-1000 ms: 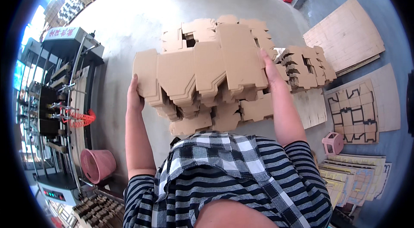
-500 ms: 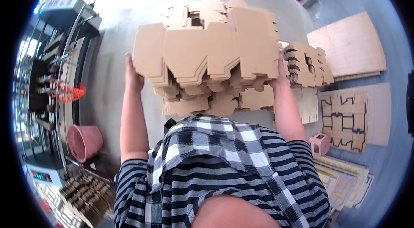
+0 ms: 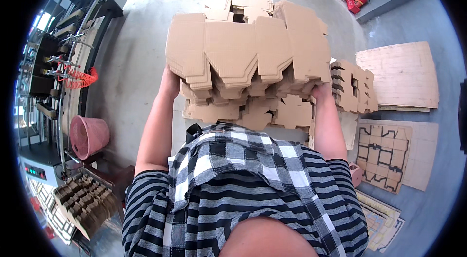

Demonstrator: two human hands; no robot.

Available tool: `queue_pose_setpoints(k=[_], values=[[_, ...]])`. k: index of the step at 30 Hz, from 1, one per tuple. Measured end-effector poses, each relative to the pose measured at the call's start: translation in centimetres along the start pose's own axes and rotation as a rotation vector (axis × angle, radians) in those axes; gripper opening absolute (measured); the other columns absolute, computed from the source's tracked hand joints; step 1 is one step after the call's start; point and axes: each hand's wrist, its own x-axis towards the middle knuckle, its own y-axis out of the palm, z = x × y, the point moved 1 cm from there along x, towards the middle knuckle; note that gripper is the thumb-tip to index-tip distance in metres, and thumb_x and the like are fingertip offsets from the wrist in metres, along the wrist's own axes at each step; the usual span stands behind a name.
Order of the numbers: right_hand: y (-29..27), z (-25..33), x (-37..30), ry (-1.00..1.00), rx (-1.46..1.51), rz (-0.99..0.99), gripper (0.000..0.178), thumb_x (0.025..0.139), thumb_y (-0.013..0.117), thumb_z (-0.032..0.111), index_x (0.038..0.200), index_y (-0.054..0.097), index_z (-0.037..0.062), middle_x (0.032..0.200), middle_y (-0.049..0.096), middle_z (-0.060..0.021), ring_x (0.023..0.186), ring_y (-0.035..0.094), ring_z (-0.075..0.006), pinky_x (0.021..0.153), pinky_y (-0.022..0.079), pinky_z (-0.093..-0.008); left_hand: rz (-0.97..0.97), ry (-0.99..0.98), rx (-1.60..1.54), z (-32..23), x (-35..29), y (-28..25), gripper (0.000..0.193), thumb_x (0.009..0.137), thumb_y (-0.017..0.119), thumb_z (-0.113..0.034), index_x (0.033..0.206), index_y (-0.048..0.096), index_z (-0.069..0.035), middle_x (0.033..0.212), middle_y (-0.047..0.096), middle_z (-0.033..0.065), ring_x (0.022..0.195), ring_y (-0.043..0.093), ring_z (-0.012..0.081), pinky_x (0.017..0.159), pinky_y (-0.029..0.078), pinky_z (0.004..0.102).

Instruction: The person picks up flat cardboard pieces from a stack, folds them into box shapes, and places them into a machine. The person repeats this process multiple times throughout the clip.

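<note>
In front of me rises a stack of brown die-cut cardboard box blanks (image 3: 231,45), its upper sheets slightly fanned along the near notched edge. My left hand (image 3: 170,82) grips the left near corner of the upper blanks, fingers hidden under or behind the cardboard. At the right near corner my right hand (image 3: 321,90) holds the same upper bundle, with its fingers mostly out of sight too. Beneath the bundle, more cardboard blanks (image 3: 211,111) lie in lower layers close to my apron.
A second cardboard stack (image 3: 352,87) stands right, beside pale boards (image 3: 399,74) and a cutting die (image 3: 384,155). Left are a machine (image 3: 46,82) with an orange coiled hose (image 3: 80,78), a pink basket (image 3: 89,136) and bundled cardboard pieces (image 3: 87,203). Red extinguishers (image 3: 356,1) stand far right.
My left hand has gone from lying flat along the stack's side to gripping the corner from below. The upper bundle sits turned a little, and my whole view has shifted.
</note>
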Motion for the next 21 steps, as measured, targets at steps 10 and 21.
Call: queue_pose_setpoints(k=[10,21], values=[[3.0,1.9,-1.3,-0.059,-0.089,-0.055,0.060,0.092,0.034,0.058,0.136,0.038,0.0173,0.132,0.047,-0.0024,0.122,0.046,-0.0233,0.097,0.043,-0.0428,0.013,-0.024,-0.112,-0.5,0.0,0.6,0.073,0.094,0.026,-0.060,0.141,0.029,-0.004,0.144,0.034,0.0121,0.132,0.033,0.0242,0.108,0.026,0.0377],[1.9,0.9,-0.9,-0.072,0.001,0.052,0.070,0.090,0.031,0.064,0.139,0.036,0.0147,0.138,0.043,-0.0051,0.125,0.043,-0.0262,0.102,0.037,-0.0444,0.135,0.002,0.034,0.5,1.6,-2.3,0.073,0.093,0.030,-0.061,0.136,0.039,-0.003,0.135,0.046,0.0110,0.124,0.042,0.0216,0.104,0.032,0.0364]])
